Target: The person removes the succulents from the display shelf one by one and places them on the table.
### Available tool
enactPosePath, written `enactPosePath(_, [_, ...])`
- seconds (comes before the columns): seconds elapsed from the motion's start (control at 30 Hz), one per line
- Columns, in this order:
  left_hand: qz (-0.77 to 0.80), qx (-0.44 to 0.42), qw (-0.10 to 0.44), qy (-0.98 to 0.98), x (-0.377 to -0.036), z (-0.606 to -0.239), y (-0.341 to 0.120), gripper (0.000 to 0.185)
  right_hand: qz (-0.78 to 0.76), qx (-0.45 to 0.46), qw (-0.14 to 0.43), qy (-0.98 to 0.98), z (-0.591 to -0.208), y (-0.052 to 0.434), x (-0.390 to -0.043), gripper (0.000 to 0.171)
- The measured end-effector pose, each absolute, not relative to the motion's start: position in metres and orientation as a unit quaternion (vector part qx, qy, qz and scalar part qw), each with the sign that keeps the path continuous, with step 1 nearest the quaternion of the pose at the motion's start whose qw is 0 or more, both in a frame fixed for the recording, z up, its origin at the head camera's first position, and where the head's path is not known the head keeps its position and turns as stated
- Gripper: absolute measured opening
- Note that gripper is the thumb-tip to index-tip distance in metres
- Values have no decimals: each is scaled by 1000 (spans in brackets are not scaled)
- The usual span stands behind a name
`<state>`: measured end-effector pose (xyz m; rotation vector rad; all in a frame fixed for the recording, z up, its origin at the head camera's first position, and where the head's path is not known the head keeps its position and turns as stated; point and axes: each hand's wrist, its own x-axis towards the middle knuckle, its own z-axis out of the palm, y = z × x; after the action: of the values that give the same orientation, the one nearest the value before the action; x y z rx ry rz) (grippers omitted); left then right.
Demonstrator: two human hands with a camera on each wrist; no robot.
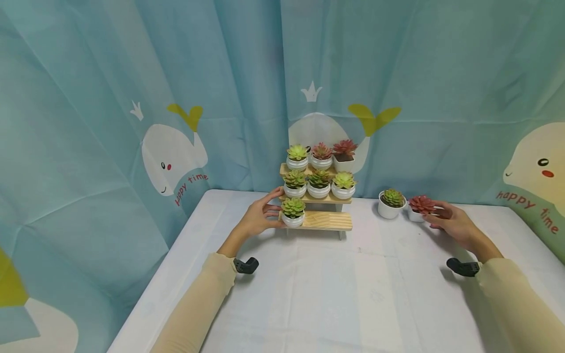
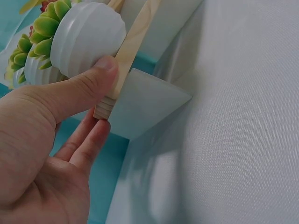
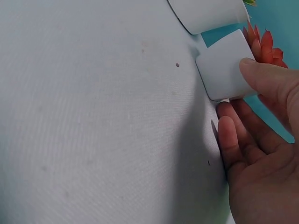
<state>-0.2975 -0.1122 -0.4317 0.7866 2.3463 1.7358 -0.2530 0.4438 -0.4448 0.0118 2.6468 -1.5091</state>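
A three-tier wooden plant stand [image 1: 326,221] bears several small potted succulents: a row on the top tier, a row on the middle one, and a single green succulent [image 1: 293,208] at the left end of the bottom tier. My left hand [image 1: 260,215] grips the stand's left end. In the left wrist view its thumb lies on the board beside a white ribbed pot [image 2: 88,39], with fingertips under the wood. To the right, my right hand [image 1: 456,226] pinches a red succulent [image 1: 421,204] by its square white pot [image 3: 226,67], thumb on the near side, fingers behind.
A green succulent in a round white pot [image 1: 389,211] stands on the table between the stand and my right hand. Behind the white-covered table [image 1: 326,294] hangs a blue curtain [image 1: 247,63] printed with whales.
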Motion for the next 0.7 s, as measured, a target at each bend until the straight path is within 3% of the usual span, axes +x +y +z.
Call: enactPosePath(0.7, [573, 257, 62, 776, -297, -431, -114, 95, -511, 14, 46, 858, -451, 446, -255, 89])
